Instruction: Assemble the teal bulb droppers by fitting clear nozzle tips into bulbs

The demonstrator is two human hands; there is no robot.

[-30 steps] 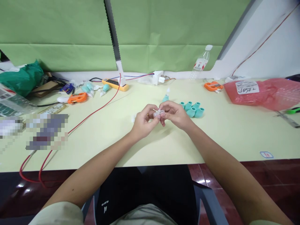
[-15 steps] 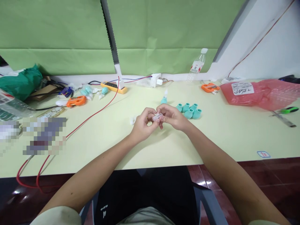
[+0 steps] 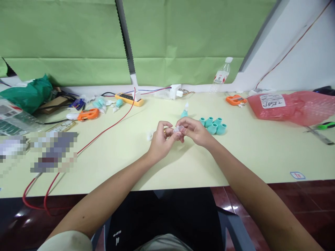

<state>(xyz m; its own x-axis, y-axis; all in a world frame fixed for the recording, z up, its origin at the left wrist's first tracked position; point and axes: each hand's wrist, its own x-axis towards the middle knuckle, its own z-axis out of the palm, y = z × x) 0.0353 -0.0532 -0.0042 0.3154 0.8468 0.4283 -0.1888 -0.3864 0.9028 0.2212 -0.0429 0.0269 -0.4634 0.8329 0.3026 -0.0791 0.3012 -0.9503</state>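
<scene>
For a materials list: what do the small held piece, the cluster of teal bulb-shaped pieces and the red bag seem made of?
Small held piece: probably clear plastic, somewhat glossy; it looks see-through, though partly covered.
Teal pieces: plastic or rubber, smooth satin; even colour, soft shading.
Red bag: likely thin plastic film, shiny; creased and translucent.

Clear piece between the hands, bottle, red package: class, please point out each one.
Clear piece [image 3: 179, 129]: head view, on its visible middle.
Bottle [image 3: 221, 77]: head view, on its label.
Red package [image 3: 292, 106]: head view, on the red plastic near its middle.
</scene>
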